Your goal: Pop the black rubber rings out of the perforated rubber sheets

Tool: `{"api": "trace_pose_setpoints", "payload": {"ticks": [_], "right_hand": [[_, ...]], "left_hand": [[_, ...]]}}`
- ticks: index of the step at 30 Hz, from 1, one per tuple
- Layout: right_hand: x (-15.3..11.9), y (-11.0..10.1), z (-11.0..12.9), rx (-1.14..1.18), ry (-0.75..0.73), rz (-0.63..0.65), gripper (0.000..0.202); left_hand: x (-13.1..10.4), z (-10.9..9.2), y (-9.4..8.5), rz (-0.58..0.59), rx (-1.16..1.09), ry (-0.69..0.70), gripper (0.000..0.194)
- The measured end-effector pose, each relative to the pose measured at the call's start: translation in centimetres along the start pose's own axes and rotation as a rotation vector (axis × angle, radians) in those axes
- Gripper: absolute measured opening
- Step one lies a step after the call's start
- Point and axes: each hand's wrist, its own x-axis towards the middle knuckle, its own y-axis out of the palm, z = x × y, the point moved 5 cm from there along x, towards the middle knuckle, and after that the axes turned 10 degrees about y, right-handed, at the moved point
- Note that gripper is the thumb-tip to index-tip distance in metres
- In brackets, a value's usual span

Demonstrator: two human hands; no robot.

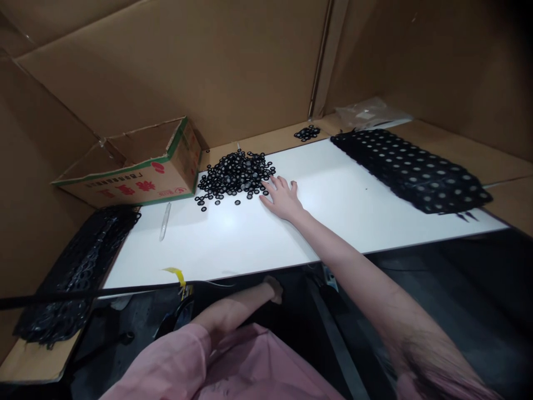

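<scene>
With fingers spread open, a person's right hand is resting at the edge of a heap of black rings on a white table, the left hand showing below, its grip impossible to tell.

Room to pass along the front strip of the white tabletop and between right hand and black dotted sheet, but right forearm crosses the front edge. Black ring pile blocks ahead-left, printed carton beside it, thin clear strip in front; cardboard walls close off the back.
</scene>
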Motion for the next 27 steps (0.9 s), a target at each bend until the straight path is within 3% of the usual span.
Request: {"api": "trace_pose_setpoints", "payload": {"ticks": [3, 6, 8, 11, 14, 17, 19, 22, 25, 27], "right_hand": [[0.0, -0.1, 0.0, 0.01, -0.004, -0.007, 0.052], [-0.1, -0.2, 0.1, 0.013, 0.0, -0.007, 0.051], [-0.1, -0.3, 0.1, 0.013, 0.005, -0.002, 0.051], [-0.1, -0.4, 0.2, 0.018, 0.01, 0.008, 0.051], [-0.1, -0.4, 0.1, 0.029, 0.008, 0.002, 0.051], [-0.1, -0.3, 0.0, 0.037, 0.003, -0.007, 0.051], [-0.1, -0.2, 0.0, 0.038, 0.003, -0.006, 0.051], [-0.1, -0.2, 0.1, 0.031, -0.002, -0.006, 0.051], [-0.1, -0.2, 0.1, 0.019, -0.005, -0.009, 0.051], [-0.1, -0.2, 0.1, 0.012, -0.004, -0.014, 0.051]], "left_hand": [[0.2, -2.2, 2.5, 0.196, 0.01, 0.014, 0.015], [0.1, -4.8, 3.8, 0.25, -0.04, 0.137, 0.018], [0.1, -6.1, 3.9, 0.211, -0.071, 0.207, 0.031], [0.0, -6.6, 2.8, 0.057, -0.045, 0.193, 0.04], [-0.3, -5.0, 0.8, -0.101, 0.039, 0.103, 0.04], [-1.5, -2.5, -1.3, -0.155, 0.102, 0.014, 0.038], [-3.2, -1.0, -2.5, -0.157, 0.125, -0.036, 0.036], [-7.6, 0.0, -3.4, -0.204, 0.151, -0.09, 0.034], [-13.2, -0.2, -2.8, -0.318, 0.188, -0.091, 0.042], [-16.9, 0.0, -1.6, -0.466, 0.217, -0.123, 0.047]]}}
